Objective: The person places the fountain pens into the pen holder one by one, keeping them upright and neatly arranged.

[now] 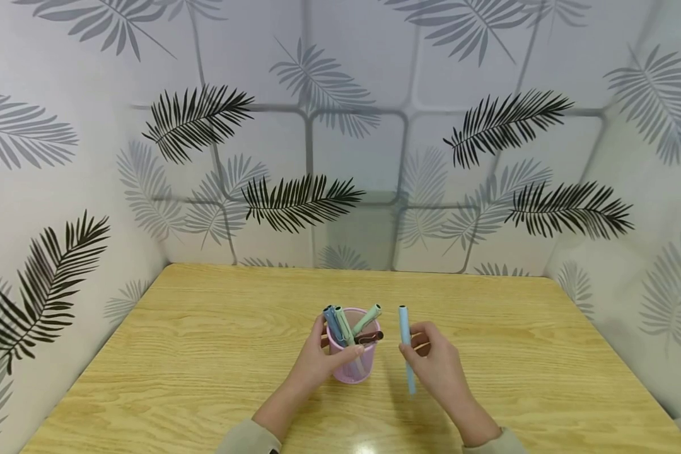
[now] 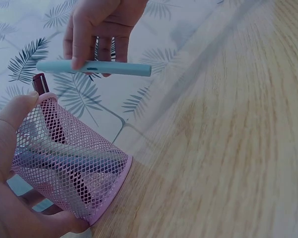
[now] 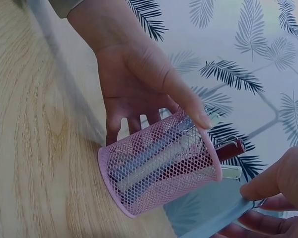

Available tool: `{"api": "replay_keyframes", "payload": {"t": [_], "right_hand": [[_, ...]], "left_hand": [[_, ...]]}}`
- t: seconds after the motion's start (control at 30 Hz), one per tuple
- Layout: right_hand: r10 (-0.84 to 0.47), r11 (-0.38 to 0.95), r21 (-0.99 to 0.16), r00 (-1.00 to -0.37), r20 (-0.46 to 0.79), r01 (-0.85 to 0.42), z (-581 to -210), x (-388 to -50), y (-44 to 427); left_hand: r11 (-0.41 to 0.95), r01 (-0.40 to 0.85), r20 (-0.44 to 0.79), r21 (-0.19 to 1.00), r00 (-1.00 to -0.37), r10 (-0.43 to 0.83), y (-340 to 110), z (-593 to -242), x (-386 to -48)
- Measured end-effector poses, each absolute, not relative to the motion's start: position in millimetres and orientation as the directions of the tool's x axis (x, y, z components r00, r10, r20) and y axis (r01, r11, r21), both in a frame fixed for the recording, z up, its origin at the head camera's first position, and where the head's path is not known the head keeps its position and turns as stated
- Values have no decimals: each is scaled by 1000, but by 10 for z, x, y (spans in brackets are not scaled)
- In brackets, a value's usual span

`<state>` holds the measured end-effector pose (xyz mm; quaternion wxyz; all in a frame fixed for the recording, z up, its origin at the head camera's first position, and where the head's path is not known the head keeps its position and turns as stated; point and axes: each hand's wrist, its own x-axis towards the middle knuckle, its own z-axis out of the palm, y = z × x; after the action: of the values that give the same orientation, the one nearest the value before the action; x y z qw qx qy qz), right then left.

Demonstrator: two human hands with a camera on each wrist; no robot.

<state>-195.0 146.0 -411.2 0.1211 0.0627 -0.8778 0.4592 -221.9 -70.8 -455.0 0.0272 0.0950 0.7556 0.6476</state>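
A pink mesh pen cup (image 1: pixel 367 362) stands upright on the table in the head view. My left hand (image 1: pixel 312 367) grips it from the left, thumb at the rim and fingers round the far side. Inside lean blue pens (image 1: pixel 333 323), light green pens (image 1: pixel 367 320) and a dark red pen (image 1: pixel 370 338). Just right of the cup, apart from it, my right hand (image 1: pixel 439 366) pinches a light blue pen (image 1: pixel 405 325) between thumb and fingers, held nearly upright. The left wrist view shows this pen (image 2: pixel 121 68) whole, above the table.
The wooden table (image 1: pixel 215 334) spreads round both hands. A wall covering (image 1: pixel 352 157) with grey and black leaf prints rises behind the table's back edge and along both sides.
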Motion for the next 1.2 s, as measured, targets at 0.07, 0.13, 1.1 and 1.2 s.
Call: {"api": "replay_keyframes", "payload": {"t": [0.07,0.13,1.1,1.2], "right_hand": [[6,566,-789,-956,293,-238,-4096,-1943,1458],[7,551,-795,-951,308,-253,-4079,-1929,1453],[52,39,-825,-823,565,-564,-3939,-1804,1195],[81,-2,-791,-789,610,-612,-3924,-1803,1159]], "left_hand": [[141,107,81,984,-981,177,-705,-4542,-2211],[140,107,82,984,-981,175,-704,-4540,-2210],[152,108,81,983,-982,171,-715,-4570,-2223],[141,102,78,985,-982,170,-714,-4578,-2233]]}}
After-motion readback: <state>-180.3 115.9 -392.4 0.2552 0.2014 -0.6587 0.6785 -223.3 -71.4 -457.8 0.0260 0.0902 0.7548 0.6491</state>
